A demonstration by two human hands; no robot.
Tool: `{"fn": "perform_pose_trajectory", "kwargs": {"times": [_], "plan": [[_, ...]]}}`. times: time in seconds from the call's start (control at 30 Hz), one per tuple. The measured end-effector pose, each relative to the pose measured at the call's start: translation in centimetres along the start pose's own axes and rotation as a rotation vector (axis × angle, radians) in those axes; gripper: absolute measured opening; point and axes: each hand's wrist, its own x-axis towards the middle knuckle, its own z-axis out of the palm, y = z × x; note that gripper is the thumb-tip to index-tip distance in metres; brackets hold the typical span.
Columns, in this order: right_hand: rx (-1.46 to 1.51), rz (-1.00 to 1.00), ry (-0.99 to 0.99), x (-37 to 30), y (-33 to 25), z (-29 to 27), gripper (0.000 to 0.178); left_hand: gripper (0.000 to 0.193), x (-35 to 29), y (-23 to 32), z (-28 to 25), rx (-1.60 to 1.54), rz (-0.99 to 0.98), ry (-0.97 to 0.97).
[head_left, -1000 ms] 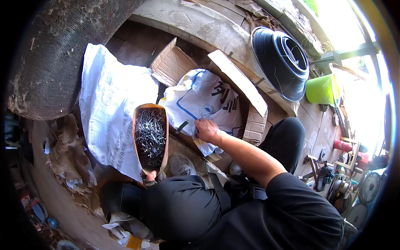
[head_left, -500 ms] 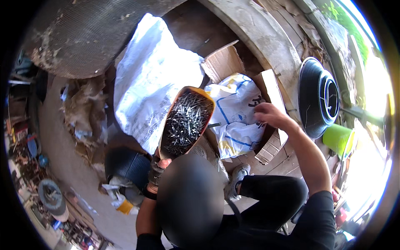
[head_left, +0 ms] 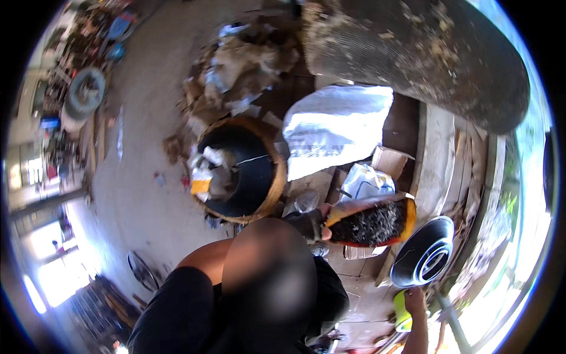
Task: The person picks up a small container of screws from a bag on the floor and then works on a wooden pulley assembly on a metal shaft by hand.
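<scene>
My left hand (head_left: 324, 224), in a dark glove with bare fingertips, grips the narrow end of an orange-edged, scoop-shaped container (head_left: 411, 219). Inside it lies a heap of thin grey metal pieces (head_left: 380, 223) that look like nails. To the right, my right hand (head_left: 415, 300) is at the rim of a lime-green bucket (head_left: 402, 315); its fingers are blurred and partly hidden. Just above that hand is a black ringed, basin-shaped object (head_left: 407, 259). Behind the container, a white plastic bag (head_left: 367, 182) sits in an open cardboard box (head_left: 390, 160).
A white woven sack (head_left: 336, 130) lies beyond the box. Nearer on the left stands a large black round tub (head_left: 250, 171) with a tan rim and bags in it. A big mesh-textured cylinder (head_left: 424, 56) crosses the far right. Torn brown scraps (head_left: 250, 62) are piled on the floor.
My view has swung left. The left hand has carried the filled container rightward, in front of the bag and box. My right hand has left the bag and moved to the green bucket.
</scene>
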Motion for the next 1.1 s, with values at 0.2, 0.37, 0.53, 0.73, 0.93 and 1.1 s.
{"fn": "perform_pose_trajectory", "kwargs": {"times": [0.2,0.37,0.53,0.73,0.93,1.1], "plan": [[-0.18,-0.128,0.075,-7.1,-6.5,-12.4,0.021,0.068,-9.1,4.0,5.7,0.091,0.031,0.08],[-0.024,-0.162,0.145,-10.5,-14.7,-20.2,0.025,0.056,-16.7,10.6,8.9,0.182,-0.051,0.193],[0.073,-0.329,0.043,-12.3,-21.3,-24.3,0.02,0.052,-23.7,13.7,10.9,0.09,-0.128,0.339],[0.021,-0.399,0.006,-12.5,-23.7,-24.3,0.017,0.069,-31.1,10.2,11.3,0.078,0.124,0.597],[0.045,-0.509,0.019,-11.7,-21.4,-19.6,0.017,0.072,-41.2,9.0,14.1,-0.389,0.452,0.703],[-0.08,-0.561,-0.096,-12.4,-21.3,-14.9,0.018,0.058,-48.1,7.6,17.5,-0.5,0.46,0.836]]}}
